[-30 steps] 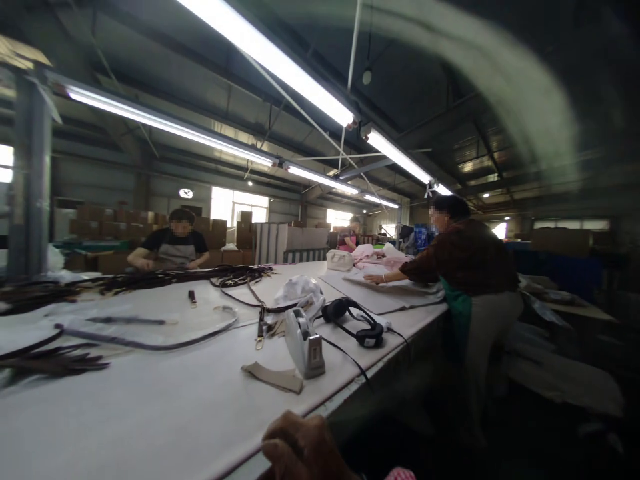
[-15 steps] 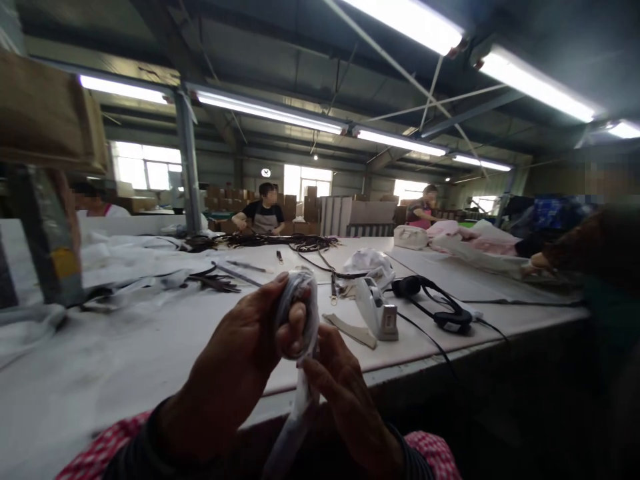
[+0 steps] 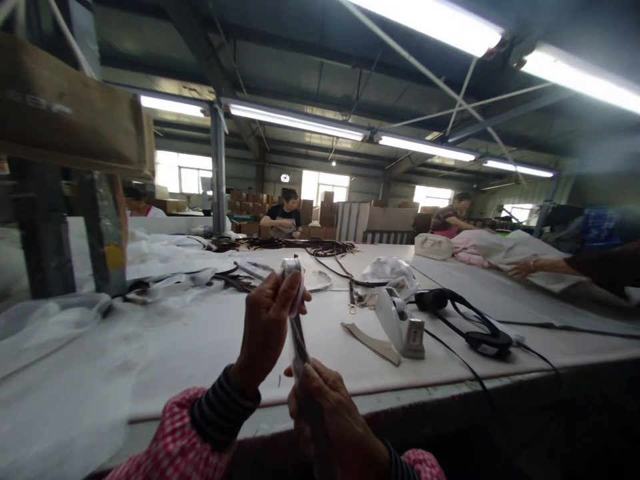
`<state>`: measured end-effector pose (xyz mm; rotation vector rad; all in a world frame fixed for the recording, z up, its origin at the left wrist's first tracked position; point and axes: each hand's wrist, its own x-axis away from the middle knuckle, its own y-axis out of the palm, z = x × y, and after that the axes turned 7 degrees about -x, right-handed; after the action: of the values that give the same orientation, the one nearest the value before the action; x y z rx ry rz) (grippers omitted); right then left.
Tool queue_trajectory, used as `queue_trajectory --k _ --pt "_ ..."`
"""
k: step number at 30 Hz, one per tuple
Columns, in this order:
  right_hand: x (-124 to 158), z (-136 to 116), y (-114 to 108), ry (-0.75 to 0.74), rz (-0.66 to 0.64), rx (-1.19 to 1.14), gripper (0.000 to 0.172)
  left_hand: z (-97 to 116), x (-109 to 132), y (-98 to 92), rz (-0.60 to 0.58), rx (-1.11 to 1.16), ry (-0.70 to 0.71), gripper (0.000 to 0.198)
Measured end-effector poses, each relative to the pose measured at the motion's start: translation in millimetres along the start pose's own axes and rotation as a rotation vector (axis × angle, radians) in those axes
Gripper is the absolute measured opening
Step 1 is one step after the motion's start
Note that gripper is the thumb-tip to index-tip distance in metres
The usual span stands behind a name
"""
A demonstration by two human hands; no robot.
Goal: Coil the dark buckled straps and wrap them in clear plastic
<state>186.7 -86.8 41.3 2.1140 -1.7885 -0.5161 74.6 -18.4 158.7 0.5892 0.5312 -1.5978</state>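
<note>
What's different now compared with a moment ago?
A second ago only one hand showed at the bottom edge. Then both came up gripping a clear-wrapped strap. Now the left hand has lifted its upper end while the right hand grips lower, drawing it out lengthwise. The view swung left too. The tape dispenser and headphones lie where they were on the table.

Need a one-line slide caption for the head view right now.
Left hand and right hand stretch a plastic-wrapped strap upright above the white table, tape dispenser nearby.
</note>
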Motion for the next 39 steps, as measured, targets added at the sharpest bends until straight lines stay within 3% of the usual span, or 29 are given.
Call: queue_trajectory --k 3,7,9,12,16,19,23,27,32,36,39 --pt "4.3 -11.5 -2.0 0.056 -0.153 -0.018 0.058 -32.5 8.0 2.3 -0.052 -0.363 0.289 0.028" --pt "3.7 -31.0 -19.0 0.174 -0.229 0.046 0.064 -73.6 17.7 -5.8 -0.344 -0.733 0.711 0.028" --pt "2.4 -40.2 -30.5 0.208 -0.219 0.1 0.06 -86.6 22.8 -14.1 -0.529 -0.861 0.726 0.025" --pt "0.0 -52.6 -42.9 0.273 -0.203 0.208 0.047 -91.4 30.1 -26.6 -0.766 -0.956 0.613 0.026" --pt "-7.6 -67.0 -48.9 0.295 -0.136 0.372 0.038 -84.1 36.3 -36.1 -0.967 -0.932 0.424 0.035" --pt "-15.8 -74.0 -54.5 0.217 -0.129 0.585 0.033 -87.4 38.4 -38.5 -0.977 -0.996 0.382 0.032" --pt "-25.1 -68.5 -67.5 -0.137 -0.146 0.943 0.022 -105.6 39.2 -42.2 -0.924 -1.101 0.411 0.015" --pt "-33.4 -45.6 -79.3 -0.374 -0.181 1.446 0.015 -119.3 38.4 -45.9 -0.999 -1.089 0.486 0.016" --pt "-42.3 -25.4 -88.1 -0.409 -0.337 1.709 0.042 -120.3 32.4 -42.8 -1.094 -1.049 0.514 0.018" --pt "-45.6 -24.0 -91.2 -0.4 -0.379 1.767 0.046 -122.6 28.5 -40.6 -1.115 -0.966 0.514 0.025" --pt "-46.9 -23.9 -91.6 -0.41 -0.415 1.811 0.047 -132.8 33.9 -42.6 -1.039 -1.031 0.616 0.019"
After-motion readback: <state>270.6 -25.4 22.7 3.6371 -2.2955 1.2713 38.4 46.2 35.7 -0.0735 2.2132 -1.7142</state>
